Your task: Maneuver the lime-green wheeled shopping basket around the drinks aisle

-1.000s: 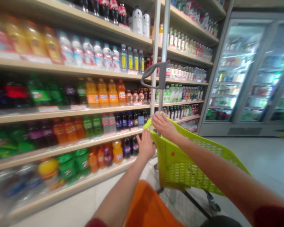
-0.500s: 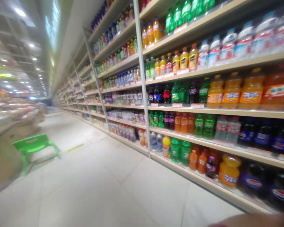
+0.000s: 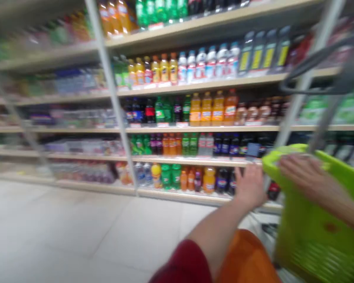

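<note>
Reaching forward from a dark red sleeve, my left hand (image 3: 250, 186) has its fingers apart and holds nothing visible. It is just left of a lime-green basket (image 3: 297, 224) and appears in front of the lower drink shelves. My right hand (image 3: 302, 171) lies across the basket's upper rim, its blurred fingers stretched out flat. The inside of the basket is mostly hidden. Something orange (image 3: 246, 259) shows below my left forearm.
Long shelves (image 3: 200, 160) of bottled drinks run across the view, divided by upright posts (image 3: 122, 129). Pale floor tiles (image 3: 106, 232) spread at the lower left. A dark grey handle or bar (image 3: 315, 92), blurred, rises above the basket.
The view has swung right, so the green chair and the long aisle are out of sight. Both my hands and the lime-green basket now show at the right.
</note>
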